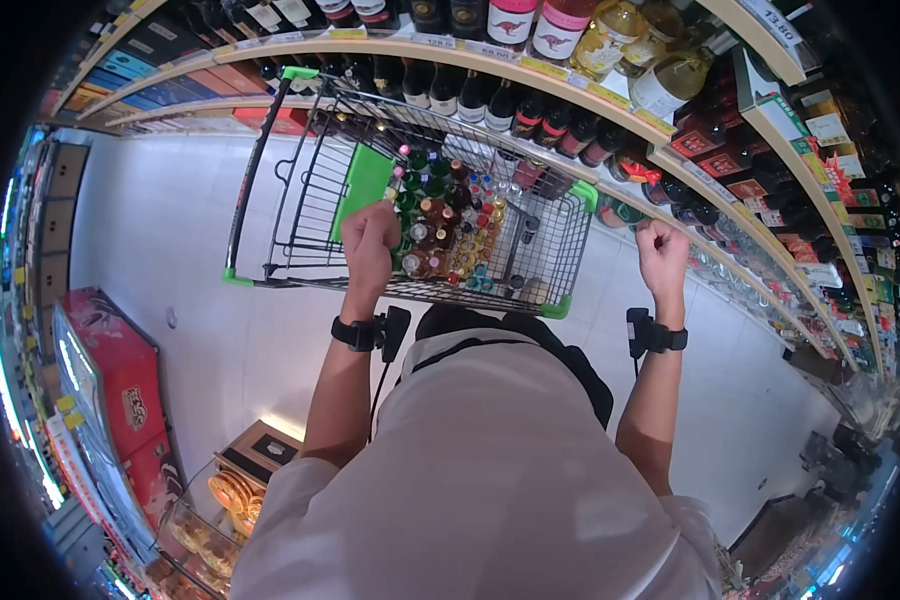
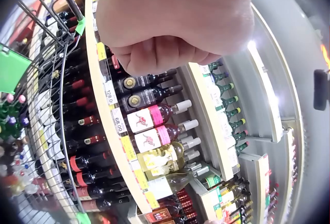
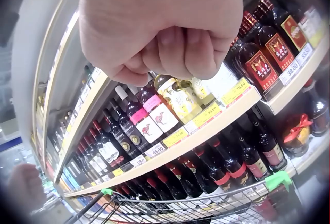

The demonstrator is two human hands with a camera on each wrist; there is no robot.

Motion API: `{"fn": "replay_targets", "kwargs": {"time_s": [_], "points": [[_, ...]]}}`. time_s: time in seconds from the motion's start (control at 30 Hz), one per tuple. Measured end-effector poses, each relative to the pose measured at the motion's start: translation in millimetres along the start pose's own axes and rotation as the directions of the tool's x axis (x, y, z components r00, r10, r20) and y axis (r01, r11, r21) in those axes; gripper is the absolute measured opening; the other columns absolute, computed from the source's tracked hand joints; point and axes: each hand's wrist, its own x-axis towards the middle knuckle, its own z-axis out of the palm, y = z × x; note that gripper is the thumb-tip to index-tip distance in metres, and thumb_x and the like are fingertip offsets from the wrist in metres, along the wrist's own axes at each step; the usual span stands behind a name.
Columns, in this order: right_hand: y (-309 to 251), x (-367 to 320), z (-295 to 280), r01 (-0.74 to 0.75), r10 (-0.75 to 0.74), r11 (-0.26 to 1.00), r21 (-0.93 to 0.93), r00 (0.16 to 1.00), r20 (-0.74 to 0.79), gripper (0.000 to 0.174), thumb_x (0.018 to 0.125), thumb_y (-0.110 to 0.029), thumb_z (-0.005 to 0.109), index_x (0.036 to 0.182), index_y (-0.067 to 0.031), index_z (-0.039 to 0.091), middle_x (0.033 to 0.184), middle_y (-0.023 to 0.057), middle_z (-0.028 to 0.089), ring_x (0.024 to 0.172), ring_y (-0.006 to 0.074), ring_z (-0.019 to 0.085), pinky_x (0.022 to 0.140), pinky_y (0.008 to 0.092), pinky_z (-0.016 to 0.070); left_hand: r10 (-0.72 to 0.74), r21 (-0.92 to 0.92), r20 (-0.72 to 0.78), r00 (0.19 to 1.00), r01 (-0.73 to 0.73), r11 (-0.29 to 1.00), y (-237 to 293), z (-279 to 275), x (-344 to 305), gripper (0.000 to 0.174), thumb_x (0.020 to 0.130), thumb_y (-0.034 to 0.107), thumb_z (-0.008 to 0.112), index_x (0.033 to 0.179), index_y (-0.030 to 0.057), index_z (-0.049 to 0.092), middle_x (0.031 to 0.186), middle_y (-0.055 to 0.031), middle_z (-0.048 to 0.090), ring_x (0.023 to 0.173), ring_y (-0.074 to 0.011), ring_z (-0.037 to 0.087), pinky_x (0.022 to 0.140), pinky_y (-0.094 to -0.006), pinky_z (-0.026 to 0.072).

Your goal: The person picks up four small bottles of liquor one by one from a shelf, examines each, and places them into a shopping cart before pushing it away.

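My left hand (image 1: 370, 243) is curled into a fist above the shopping cart (image 1: 555, 303), beside its green panel (image 1: 363, 187). In the left wrist view the fingers fold into the palm and nothing shows in them. Under and beside this hand, many small bottles (image 1: 435, 212) with coloured caps stand packed in the cart. My right hand (image 1: 662, 255), also a fist, is raised past the cart's far right end, near the wine shelf. Its curled fingers show in the right wrist view, with no object in them.
Wine shelves (image 1: 530, 75) curve along the front and right, with pink-label bottles (image 3: 152, 123) and yellow price tags (image 3: 206, 115). A red chest cooler (image 1: 135, 400) stands at the left. Behind it, a display (image 1: 235, 495) holds round orange items. Pale floor (image 1: 210, 340) surrounds the cart.
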Motion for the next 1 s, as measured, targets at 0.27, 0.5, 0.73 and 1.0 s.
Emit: {"fn": "replay_targets", "kwargs": {"time_s": [0.27, 0.5, 0.73, 1.0], "points": [[-17, -24, 45, -0.173, 0.176, 0.984, -0.038, 0.982, 0.074, 0.039, 0.095, -0.022, 0.06, 0.068, 0.0028, 0.048, 0.055, 0.0052, 0.038, 0.053, 0.0122, 0.036, 0.051, 0.0313, 0.0336, -0.081, -0.041, 0.05, 0.995, 0.083, 0.996, -12, -36, 4, 0.042, 0.101, 0.017, 0.047, 0.06, 0.0081, 0.041, 0.055, 0.0048, 0.035, 0.049, -0.0054, 0.027, 0.047, -0.0263, 0.0177], [-21, -56, 80, -0.292, 0.298, 0.955, -0.06, 0.942, 0.152, 0.044, 0.102, -0.032, 0.052, 0.077, 0.0039, 0.055, 0.063, 0.0089, 0.05, 0.059, 0.0159, 0.043, 0.06, 0.0321, 0.0411, -0.197, -0.057, 0.129, 0.972, 0.206, 0.977, -19, -62, 3, 0.029, 0.102, 0.018, 0.048, 0.075, 0.0078, 0.05, 0.064, 0.0045, 0.043, 0.055, -0.0038, 0.032, 0.05, -0.0229, 0.0212], [4, -71, 108, -0.383, 0.378, 0.923, -0.036, 0.884, 0.277, 0.024, 0.098, -0.017, 0.052, 0.095, 0.002, 0.065, 0.066, 0.0085, 0.059, 0.06, 0.0152, 0.053, 0.061, 0.0306, 0.0459, -0.224, -0.075, 0.137, 0.965, 0.235, 0.969, -34, -76, -2, 0.011, 0.098, 0.008, 0.049, 0.091, 0.0045, 0.056, 0.067, 0.0044, 0.044, 0.056, -0.0035, 0.034, 0.05, -0.0212, 0.0242], [17, -92, 125, -0.393, 0.395, 0.917, -0.074, 0.858, 0.328, 0.019, 0.089, -0.001, 0.052, 0.101, -0.0019, 0.066, 0.069, 0.0083, 0.062, 0.062, 0.0159, 0.058, 0.064, 0.0304, 0.0485, -0.28, -0.115, 0.257, 0.925, 0.316, 0.942, -50, -77, 0, 0.016, 0.086, -0.008, 0.051, 0.093, 0.0055, 0.055, 0.08, 0.0027, 0.051, 0.065, -0.0048, 0.043, 0.056, -0.02, 0.0333]]}}
